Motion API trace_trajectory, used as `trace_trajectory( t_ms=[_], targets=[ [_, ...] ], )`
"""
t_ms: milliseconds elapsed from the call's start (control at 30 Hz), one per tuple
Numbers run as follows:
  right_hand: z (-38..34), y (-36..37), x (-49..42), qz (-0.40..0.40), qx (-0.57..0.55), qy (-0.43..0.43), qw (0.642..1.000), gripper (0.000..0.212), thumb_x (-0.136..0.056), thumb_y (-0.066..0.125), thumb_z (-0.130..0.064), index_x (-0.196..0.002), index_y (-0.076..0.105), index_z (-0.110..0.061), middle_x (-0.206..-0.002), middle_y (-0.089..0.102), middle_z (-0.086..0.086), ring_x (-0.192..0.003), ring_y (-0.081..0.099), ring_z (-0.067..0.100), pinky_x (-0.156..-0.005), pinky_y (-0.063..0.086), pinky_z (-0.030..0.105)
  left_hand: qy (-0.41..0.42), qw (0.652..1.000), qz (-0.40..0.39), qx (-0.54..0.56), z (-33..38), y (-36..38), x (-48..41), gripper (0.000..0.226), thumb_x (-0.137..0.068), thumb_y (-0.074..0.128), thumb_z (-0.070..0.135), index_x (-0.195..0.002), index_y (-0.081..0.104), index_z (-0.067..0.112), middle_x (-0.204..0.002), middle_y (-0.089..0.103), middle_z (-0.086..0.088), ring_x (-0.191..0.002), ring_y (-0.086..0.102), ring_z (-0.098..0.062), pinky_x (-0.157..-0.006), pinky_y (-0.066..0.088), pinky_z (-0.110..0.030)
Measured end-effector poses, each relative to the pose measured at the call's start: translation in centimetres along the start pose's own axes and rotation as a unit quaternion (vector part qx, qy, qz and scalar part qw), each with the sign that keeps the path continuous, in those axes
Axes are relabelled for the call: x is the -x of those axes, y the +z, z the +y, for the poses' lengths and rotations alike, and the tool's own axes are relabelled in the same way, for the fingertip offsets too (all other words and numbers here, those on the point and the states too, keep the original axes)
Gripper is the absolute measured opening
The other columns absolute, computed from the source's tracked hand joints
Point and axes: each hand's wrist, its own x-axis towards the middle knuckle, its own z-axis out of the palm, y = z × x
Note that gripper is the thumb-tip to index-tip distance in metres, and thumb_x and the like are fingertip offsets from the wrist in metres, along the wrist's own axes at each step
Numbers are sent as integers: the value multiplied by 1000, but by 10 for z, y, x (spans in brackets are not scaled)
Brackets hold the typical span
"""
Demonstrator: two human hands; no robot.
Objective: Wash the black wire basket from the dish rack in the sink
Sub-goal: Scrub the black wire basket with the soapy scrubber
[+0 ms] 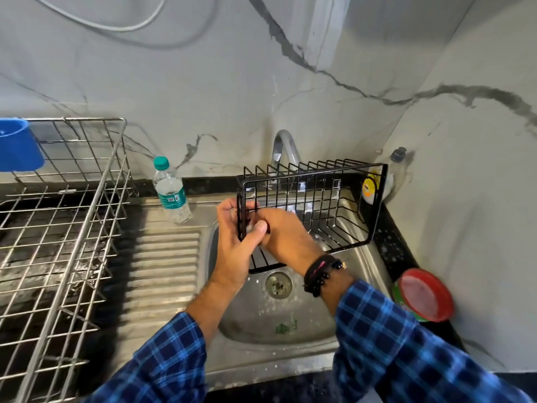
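Black wire basket (313, 199) is held tilted above the stainless steel sink (290, 324). From the left: silver wire dish rack (66, 228) on the counter, clear plastic bottle with teal cap (171, 193) upright on the drainboard, left hand (235, 242) gripping the basket's left end wires. Right hand (287, 237) (black beaded bands at the wrist) curls its fingers round that same end; red-lidded tub (424, 295) stands beside the sink.

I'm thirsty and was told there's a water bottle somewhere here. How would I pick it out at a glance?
Start at the steel sink and look left to its ribbed drainboard. At the drainboard's back edge, near the marble wall, stands a small clear plastic bottle. Its teal cap and label set it apart from the dark-capped bottle in the right corner.
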Motion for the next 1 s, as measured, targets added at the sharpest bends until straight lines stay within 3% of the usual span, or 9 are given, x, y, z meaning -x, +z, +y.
trace_trajectory(
  t_ms=[67, 133, 167, 300, 433, 600, 667, 833, 1000],
  targets=[
    [-1, 1, -3, 2, 15, -11, 1000, 14, -91, 60, -9, -86, 63, -22, -90, 66, -4, -86, 63, 14, -69, 46, 15, -5, 1000, 7, 3, -1, 2, -2, 48, -84, 67, 29, -124, 45, 17, -114, 61, -7, -111, 58, -25, -102, 48, -46],
    [-3, 1, 2, -27, 34, -35, 998, 10, -91, 64, -12, -98, 70, -17, -94, 70, 1, -89, 67, 19, -80, 55, 27, -11, 1000, 24, 13, -2, 3, -4, 48, -84, 66, 33, -124, 45, 16, -107, 64, 2, -106, 59, -22, -99, 48, -48],
    [-4, -2, 6, -52, 46, -44, 997, 12, -90, 68, -15, -101, 72, -18, -95, 72, 2, -90, 68, 19, -83, 56, 31, -15, 999, 34, 20, -3, 1, -5, 50, -83, 66, 34, -124, 43, 15, -104, 64, 3, -103, 59, -22, -97, 48, -49],
    [-3, -20, 14, -139, 129, -81, 978, 18, -88, 71, -13, -102, 77, -21, -101, 76, -2, -94, 69, 13, -85, 53, 25, -12, 998, 57, -2, -2, -2, -6, 56, -78, 70, 36, -121, 42, 15, -103, 62, -1, -99, 57, -24, -92, 46, -49],
    [18, -34, 13, -86, 172, 0, 981, 16, -95, 66, -15, -111, 67, -18, -107, 64, -1, -103, 61, 15, -87, 43, 22, -19, 999, 44, 0, -4, -3, -6, 53, -80, 70, 32, -124, 45, 16, -114, 61, -10, -110, 61, -31, -101, 49, -59],
    [42, -35, 10, -14, 215, 129, 968, 12, -91, 71, -21, -102, 65, -19, -95, 62, 2, -89, 60, 19, -77, 48, 28, -26, 999, 36, 24, -6, -7, -6, 40, -81, 72, 29, -117, 52, 26, -116, 61, -10, -114, 58, -41, -104, 38, -73],
    [38, -27, 13, -22, 190, 112, 975, 14, -92, 70, -19, -104, 63, -20, -97, 59, 0, -93, 58, 17, -83, 48, 28, -24, 999, 38, 31, -8, -5, -4, 42, -82, 71, 27, -119, 52, 23, -115, 59, -14, -112, 57, -41, -104, 37, -73],
    [18, -10, 24, -59, 115, -49, 990, 9, -97, 61, -18, -106, 64, -19, -103, 63, -4, -93, 54, 7, -89, 41, 19, -8, 999, 13, 34, -3, -3, -5, 46, -83, 67, 23, -121, 46, 11, -113, 59, -14, -107, 57, -34, -102, 43, -64],
    [45, -45, 28, -70, 125, 39, 989, 9, -97, 61, -15, -99, 64, -23, -108, 62, -2, -100, 58, 10, -96, 47, 25, -32, 997, 44, 50, 1, -8, -6, 36, -79, 70, 28, -111, 54, 27, -108, 63, -4, -106, 58, -31, -100, 46, -61]
  ],
)
